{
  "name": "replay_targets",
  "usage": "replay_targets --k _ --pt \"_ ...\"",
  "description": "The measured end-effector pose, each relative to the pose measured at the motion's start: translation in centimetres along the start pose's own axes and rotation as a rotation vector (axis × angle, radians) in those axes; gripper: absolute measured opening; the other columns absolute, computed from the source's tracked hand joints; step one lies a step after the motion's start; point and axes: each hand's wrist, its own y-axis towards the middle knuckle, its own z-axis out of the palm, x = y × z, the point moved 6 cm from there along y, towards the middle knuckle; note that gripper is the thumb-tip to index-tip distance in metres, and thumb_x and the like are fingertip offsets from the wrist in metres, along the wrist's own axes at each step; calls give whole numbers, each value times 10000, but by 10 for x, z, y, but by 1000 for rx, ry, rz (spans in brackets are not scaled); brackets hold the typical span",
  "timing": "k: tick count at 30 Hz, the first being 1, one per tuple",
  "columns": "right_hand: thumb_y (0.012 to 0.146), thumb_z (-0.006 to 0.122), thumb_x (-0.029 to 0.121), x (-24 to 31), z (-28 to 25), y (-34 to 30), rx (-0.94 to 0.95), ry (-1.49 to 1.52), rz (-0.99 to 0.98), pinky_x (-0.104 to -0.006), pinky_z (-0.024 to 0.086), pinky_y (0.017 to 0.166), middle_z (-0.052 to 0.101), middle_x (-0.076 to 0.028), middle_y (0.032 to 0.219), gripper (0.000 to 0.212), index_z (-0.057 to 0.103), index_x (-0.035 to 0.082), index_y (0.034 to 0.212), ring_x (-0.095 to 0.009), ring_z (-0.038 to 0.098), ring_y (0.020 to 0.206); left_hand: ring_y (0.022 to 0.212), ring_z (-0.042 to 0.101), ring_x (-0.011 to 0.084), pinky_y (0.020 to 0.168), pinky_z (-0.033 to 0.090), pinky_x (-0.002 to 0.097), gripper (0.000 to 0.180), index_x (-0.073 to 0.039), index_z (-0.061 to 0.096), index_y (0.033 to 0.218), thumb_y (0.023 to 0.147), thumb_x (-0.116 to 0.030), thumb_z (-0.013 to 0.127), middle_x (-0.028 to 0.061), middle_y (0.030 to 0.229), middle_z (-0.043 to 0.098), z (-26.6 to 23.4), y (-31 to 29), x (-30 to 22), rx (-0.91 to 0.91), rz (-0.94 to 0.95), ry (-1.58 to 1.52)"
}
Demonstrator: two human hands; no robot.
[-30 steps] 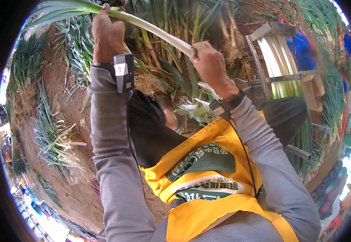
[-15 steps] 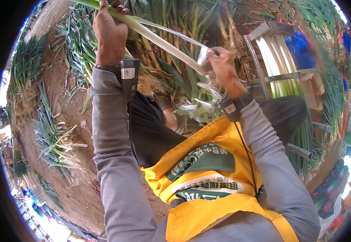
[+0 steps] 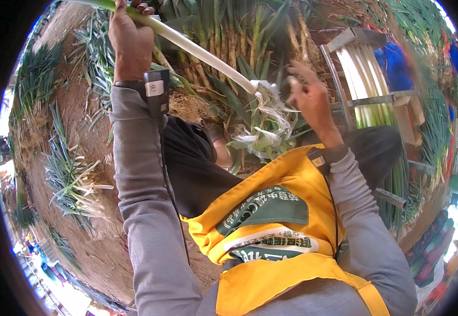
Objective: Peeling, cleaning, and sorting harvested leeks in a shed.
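My left hand (image 3: pixel 132 39) is wrapped round a leek (image 3: pixel 202 54) near its green end, at the upper left. The smooth white shank slants down to the right, and its root end hangs over a heap of pale peelings (image 3: pixel 268 126). A loose strip of peel (image 3: pixel 269 90) sits by the root end. To the right of it my right hand (image 3: pixel 313 100) is apart from the leek, fingers spread and slightly blurred, with nothing visible in them.
Unpeeled leeks (image 3: pixel 229 39) with roots lie in front. At the right, a metal rack (image 3: pixel 339 79) holds clean white leeks (image 3: pixel 363 73), with a blue bag (image 3: pixel 395 66) beside it. A small leek bunch (image 3: pixel 79 181) rests on bare soil at the left.
My right hand has let go of the peel strip and moved right and a little down, its fingers opening. My left hand has shifted slightly left with the leek.
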Motion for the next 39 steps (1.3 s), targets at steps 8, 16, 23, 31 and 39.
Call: replay_targets --k 8,16,23,31,39 --pt "956 684 196 34 63 -12 432 -207 -368 -366 513 660 658 -158 908 258 645 13 1133 -230 669 755 829 535 214 778 515 381 275 -19 450 1157 1070 -276 489 127 974 559 -35 26 -2 103 -3 311" --pt "969 619 136 -18 53 -50 306 -275 -350 -465 487 611 616 -201 802 109 624 31 995 -417 620 717 631 596 231 623 538 362 218 -4 547 1118 1026 -199 580 76 701 554 -25 -6 25 -161 141 770" --pt "956 503 89 -85 54 -73 366 -518 -194 -540 501 701 640 -229 865 79 562 36 967 -455 637 833 701 569 190 611 539 340 294 -94 547 1197 959 -194 688 42 913 571 -59 9 21 -346 48 186" --pt "939 640 261 -71 71 -74 605 -457 -107 -479 521 898 643 -236 1177 472 550 40 1347 -409 637 1066 871 617 256 813 556 431 275 -66 479 1189 980 -117 650 94 971 587 -29 4 27 -225 -22 -99" --pt "982 665 378 33 80 56 102 749 210 -258 566 711 669 -70 1018 508 575 -18 1287 -127 681 826 1024 664 285 952 572 393 197 42 502 1121 1029 -119 568 168 1062 635 35 -54 68 -71 -282 -166"
